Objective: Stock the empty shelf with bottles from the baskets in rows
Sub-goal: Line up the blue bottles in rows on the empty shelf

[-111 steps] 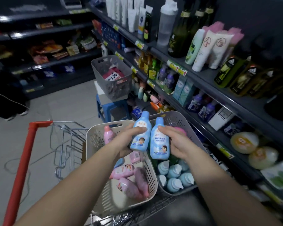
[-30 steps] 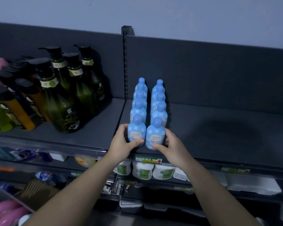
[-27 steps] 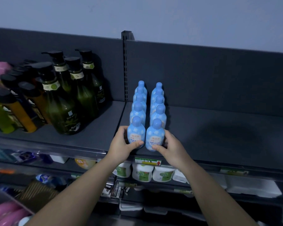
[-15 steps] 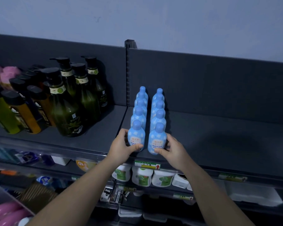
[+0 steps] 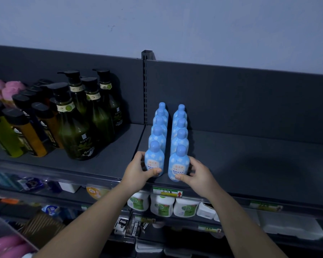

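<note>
Centrally, the left hand (image 5: pixel 138 171) grips the front-left blue bottle (image 5: pixel 154 161) and the right hand (image 5: pixel 196 174) grips the front-right blue bottle (image 5: pixel 178 165), both upright at the shelf (image 5: pixel 241 161) edge.

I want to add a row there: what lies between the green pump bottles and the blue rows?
Head view: bare shelf, a seam between two boards, and at the front the left hand gripping a blue bottle.

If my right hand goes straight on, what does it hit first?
Probably the second blue bottle in the right row, just behind the front bottle your right hand grips; depth is unclear.
</note>
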